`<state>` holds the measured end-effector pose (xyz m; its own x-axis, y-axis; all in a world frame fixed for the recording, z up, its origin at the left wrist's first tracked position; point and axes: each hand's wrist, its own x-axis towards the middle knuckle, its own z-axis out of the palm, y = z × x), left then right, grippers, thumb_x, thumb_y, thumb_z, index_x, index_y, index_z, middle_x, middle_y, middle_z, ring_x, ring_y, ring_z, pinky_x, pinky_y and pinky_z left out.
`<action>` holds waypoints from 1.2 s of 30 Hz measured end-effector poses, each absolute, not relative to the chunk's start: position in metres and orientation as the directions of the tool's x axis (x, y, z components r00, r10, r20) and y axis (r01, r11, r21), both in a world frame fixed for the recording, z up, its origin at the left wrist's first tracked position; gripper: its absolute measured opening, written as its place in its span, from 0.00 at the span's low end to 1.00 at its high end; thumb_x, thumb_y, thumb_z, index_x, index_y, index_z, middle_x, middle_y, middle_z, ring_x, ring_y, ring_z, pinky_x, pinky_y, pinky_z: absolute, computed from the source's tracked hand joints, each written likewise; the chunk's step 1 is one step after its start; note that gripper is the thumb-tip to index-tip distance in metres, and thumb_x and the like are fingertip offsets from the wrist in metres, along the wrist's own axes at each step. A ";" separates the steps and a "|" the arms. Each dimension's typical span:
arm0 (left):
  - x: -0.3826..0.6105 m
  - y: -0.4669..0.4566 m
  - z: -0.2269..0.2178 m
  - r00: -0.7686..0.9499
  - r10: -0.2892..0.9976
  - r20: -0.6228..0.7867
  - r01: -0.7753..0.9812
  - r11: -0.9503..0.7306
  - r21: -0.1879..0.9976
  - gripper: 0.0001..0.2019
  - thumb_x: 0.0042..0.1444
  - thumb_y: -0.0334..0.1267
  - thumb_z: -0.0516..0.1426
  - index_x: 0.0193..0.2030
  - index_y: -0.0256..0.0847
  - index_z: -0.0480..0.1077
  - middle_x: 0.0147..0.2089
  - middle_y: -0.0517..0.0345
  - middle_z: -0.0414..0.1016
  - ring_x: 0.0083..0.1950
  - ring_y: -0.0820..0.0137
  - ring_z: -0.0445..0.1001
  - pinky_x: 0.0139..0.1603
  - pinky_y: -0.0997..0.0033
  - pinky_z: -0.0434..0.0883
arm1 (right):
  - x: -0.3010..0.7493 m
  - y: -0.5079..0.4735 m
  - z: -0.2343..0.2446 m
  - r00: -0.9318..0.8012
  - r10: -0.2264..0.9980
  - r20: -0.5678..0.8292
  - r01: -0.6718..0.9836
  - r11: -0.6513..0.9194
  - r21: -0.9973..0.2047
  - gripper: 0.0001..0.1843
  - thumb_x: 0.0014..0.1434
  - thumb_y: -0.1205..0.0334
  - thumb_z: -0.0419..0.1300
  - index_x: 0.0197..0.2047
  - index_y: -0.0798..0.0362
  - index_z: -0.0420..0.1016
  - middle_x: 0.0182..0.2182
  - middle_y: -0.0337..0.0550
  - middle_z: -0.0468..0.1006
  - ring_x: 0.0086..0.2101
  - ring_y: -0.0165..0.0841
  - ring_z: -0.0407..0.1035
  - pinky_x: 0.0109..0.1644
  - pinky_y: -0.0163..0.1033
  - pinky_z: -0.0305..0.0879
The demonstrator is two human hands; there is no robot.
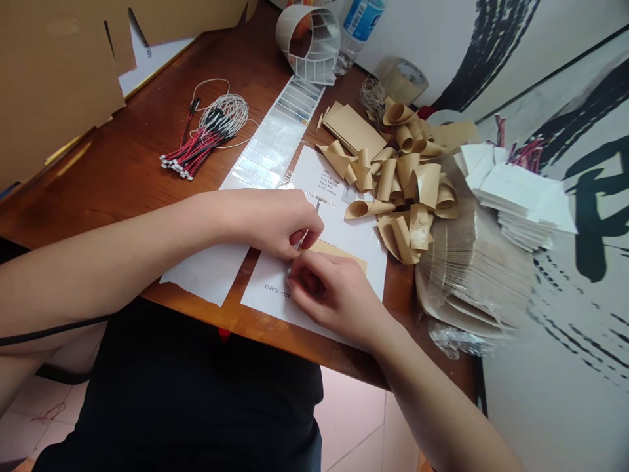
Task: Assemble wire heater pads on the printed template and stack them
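Note:
My left hand and my right hand meet over a printed white sheet on the wooden table. The left fingers pinch a thin pale T-shaped strip, whose crossbar lies on the sheet. My right fingers press on a flat kraft paper piece, partly hidden under them, close to the strip's lower end. A heap of rolled kraft paper pieces lies just right of the sheet. A second white sheet lies under my left wrist.
Right of the heap stand a stack of kraft sheets and a stack of white paper pieces. A bundle of red-black wires and a sticker sheet lie behind. A white plastic cylinder, water bottle and tape roll stand farther back.

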<state>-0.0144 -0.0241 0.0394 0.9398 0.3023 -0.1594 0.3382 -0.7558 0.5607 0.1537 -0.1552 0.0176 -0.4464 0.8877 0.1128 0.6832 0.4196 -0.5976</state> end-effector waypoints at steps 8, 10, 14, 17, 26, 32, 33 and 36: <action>-0.015 -0.023 0.037 0.944 0.298 -0.143 0.326 -0.763 0.559 0.04 0.52 0.33 0.63 0.35 0.42 0.79 0.35 0.60 0.79 0.33 0.72 0.71 0.32 0.71 0.59 | 0.153 -0.156 0.015 -0.447 0.887 0.115 0.707 0.429 -0.562 0.04 0.61 0.69 0.59 0.36 0.50 0.68 0.23 0.31 0.66 0.23 0.25 0.59 0.30 0.32 0.55; -0.014 -0.023 0.037 0.944 0.298 -0.140 0.324 -0.763 0.560 0.04 0.51 0.33 0.63 0.35 0.42 0.79 0.34 0.60 0.78 0.32 0.72 0.71 0.31 0.71 0.59 | 0.153 -0.156 0.015 -0.444 0.888 0.119 0.709 0.430 -0.558 0.05 0.61 0.68 0.59 0.35 0.50 0.67 0.23 0.31 0.66 0.23 0.25 0.59 0.30 0.33 0.55; -0.014 -0.023 0.035 0.944 0.298 -0.140 0.324 -0.763 0.560 0.04 0.51 0.32 0.63 0.35 0.42 0.78 0.34 0.60 0.78 0.32 0.72 0.71 0.31 0.71 0.59 | 0.152 -0.158 0.015 -0.434 0.894 0.117 0.730 0.424 -0.536 0.04 0.63 0.66 0.60 0.36 0.50 0.67 0.23 0.31 0.67 0.23 0.26 0.60 0.30 0.33 0.55; -0.014 -0.023 0.035 0.944 0.298 -0.143 0.326 -0.764 0.557 0.04 0.52 0.32 0.63 0.36 0.42 0.78 0.34 0.60 0.78 0.32 0.72 0.71 0.32 0.71 0.59 | 0.151 -0.159 0.013 -0.427 0.896 0.126 0.745 0.427 -0.514 0.04 0.63 0.66 0.59 0.36 0.50 0.67 0.24 0.32 0.68 0.23 0.27 0.61 0.30 0.33 0.55; -0.014 -0.023 0.037 0.940 0.308 -0.150 0.337 -0.761 0.554 0.05 0.51 0.33 0.63 0.36 0.43 0.79 0.34 0.60 0.79 0.32 0.72 0.72 0.31 0.71 0.60 | 0.151 -0.157 0.016 -0.426 0.899 0.101 0.726 0.406 -0.554 0.04 0.62 0.68 0.58 0.36 0.51 0.67 0.23 0.31 0.67 0.23 0.26 0.60 0.30 0.33 0.55; -0.014 -0.023 0.036 0.942 0.303 -0.144 0.330 -0.761 0.559 0.04 0.52 0.34 0.63 0.35 0.43 0.79 0.35 0.60 0.79 0.32 0.72 0.72 0.31 0.71 0.59 | 0.153 -0.157 0.019 -0.432 0.898 0.078 0.709 0.392 -0.587 0.04 0.61 0.69 0.57 0.36 0.51 0.68 0.24 0.31 0.67 0.23 0.25 0.60 0.30 0.33 0.55; -0.014 -0.023 0.036 0.941 0.304 -0.148 0.333 -0.759 0.560 0.04 0.52 0.34 0.63 0.35 0.43 0.79 0.35 0.60 0.79 0.32 0.72 0.72 0.32 0.71 0.59 | 0.154 -0.157 0.020 -0.432 0.899 0.076 0.705 0.389 -0.593 0.04 0.60 0.70 0.57 0.36 0.51 0.68 0.24 0.32 0.67 0.23 0.25 0.59 0.30 0.33 0.55; -0.014 -0.023 0.036 0.940 0.305 -0.150 0.335 -0.754 0.565 0.04 0.52 0.33 0.63 0.35 0.42 0.79 0.35 0.60 0.79 0.32 0.73 0.71 0.33 0.71 0.59 | 0.155 -0.155 0.021 -0.427 0.901 0.076 0.694 0.381 -0.611 0.05 0.59 0.71 0.57 0.36 0.51 0.69 0.24 0.32 0.68 0.23 0.25 0.60 0.30 0.32 0.56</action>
